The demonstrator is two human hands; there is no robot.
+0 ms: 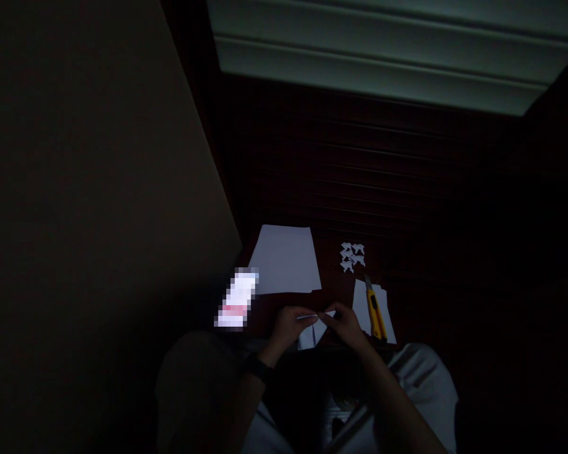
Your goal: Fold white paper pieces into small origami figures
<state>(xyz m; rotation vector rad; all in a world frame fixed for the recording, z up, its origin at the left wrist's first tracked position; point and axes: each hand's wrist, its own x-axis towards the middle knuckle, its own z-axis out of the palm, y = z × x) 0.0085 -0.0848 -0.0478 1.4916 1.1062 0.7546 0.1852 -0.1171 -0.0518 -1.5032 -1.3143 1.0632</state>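
Note:
Between my two hands is a small piece of white folded paper (311, 337), pinched along its upper edge and hanging down at the table's near side. My left hand (289, 325), with a dark band on the wrist, closes on its left part. On the right part, my right hand (345, 323) pinches the paper near a pointed corner. A dark crease or slit runs down the paper's middle. To the right, a yellow box cutter (376, 315) lies on a stack of small white sheets (361, 309).
Large white paper (286, 258) lies on the dark table behind my hands. A lit phone (237, 299), its screen blurred, is at the left. Several small folded paper shapes (352, 256) sit at the back right. A wall (99, 157) rises at the left.

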